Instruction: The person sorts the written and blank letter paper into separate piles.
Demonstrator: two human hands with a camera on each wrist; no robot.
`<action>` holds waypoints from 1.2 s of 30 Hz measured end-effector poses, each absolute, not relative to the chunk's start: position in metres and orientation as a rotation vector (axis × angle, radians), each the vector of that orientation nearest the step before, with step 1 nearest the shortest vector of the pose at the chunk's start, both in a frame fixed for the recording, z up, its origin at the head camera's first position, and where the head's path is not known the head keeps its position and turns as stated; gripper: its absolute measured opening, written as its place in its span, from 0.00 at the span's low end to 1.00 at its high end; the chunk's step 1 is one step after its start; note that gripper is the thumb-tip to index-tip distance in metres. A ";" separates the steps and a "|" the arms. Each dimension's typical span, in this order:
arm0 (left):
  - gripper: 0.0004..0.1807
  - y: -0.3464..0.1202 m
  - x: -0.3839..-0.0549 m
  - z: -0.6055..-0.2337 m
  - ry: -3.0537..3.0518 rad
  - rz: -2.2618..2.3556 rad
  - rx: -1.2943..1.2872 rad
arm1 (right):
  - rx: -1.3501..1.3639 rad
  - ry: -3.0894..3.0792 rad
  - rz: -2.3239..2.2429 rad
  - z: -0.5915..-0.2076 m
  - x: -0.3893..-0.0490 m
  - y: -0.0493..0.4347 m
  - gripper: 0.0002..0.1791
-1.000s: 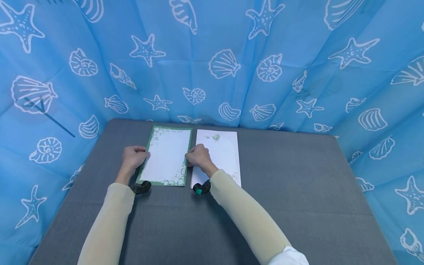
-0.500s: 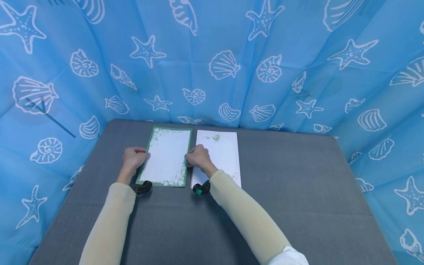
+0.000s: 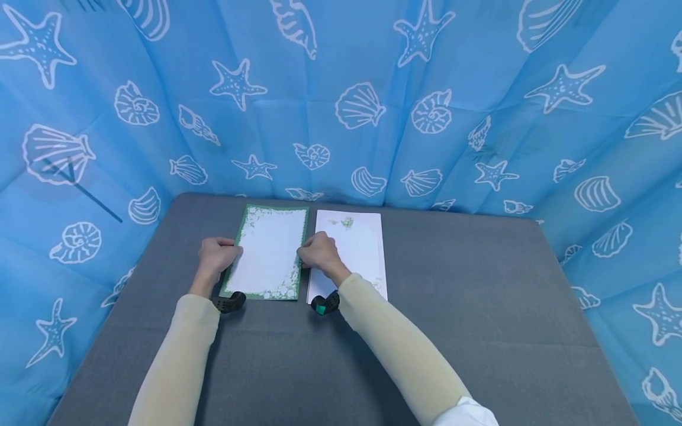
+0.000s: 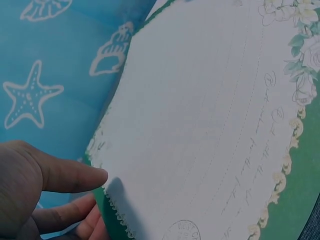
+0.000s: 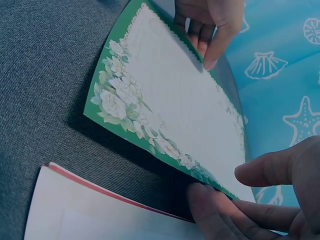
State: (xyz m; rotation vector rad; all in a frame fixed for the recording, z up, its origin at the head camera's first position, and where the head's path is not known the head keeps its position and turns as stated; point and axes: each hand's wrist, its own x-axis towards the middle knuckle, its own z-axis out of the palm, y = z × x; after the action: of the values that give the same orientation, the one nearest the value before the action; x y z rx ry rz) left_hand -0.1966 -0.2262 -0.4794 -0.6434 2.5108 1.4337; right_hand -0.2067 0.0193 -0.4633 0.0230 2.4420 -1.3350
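Now my L hand (image 3: 217, 257) & R hand (image 3: 321, 252) pinch opp. edges of the green-bordered sheet (image 3: 269, 251); light, level tension should prevent creases.

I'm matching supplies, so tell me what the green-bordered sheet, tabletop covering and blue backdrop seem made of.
Green-bordered sheet: probably matte paper, thin and gently curving. Tabletop covering: likely woven fabric, dull, finely ribbed. Blue backdrop: fabric or plastic, smooth, softly creased; I cannot tell which.

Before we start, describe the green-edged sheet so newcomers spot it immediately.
Find the grey table. Near its far edge, the left hand and right hand hold the sheet between them. Its green border sets it apart from the pale paper alongside.
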 end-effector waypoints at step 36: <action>0.23 -0.163 -0.187 -0.463 2.834 1.362 -0.403 | 0.025 2.491 -1.517 -0.445 -0.193 0.092 0.18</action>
State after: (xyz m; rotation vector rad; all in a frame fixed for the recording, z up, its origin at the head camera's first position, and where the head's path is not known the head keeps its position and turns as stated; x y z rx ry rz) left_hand -0.1867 -0.1632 -0.4634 -0.4026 2.8341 1.3625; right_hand -0.1932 0.0918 -0.4447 0.0247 2.4913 -1.5167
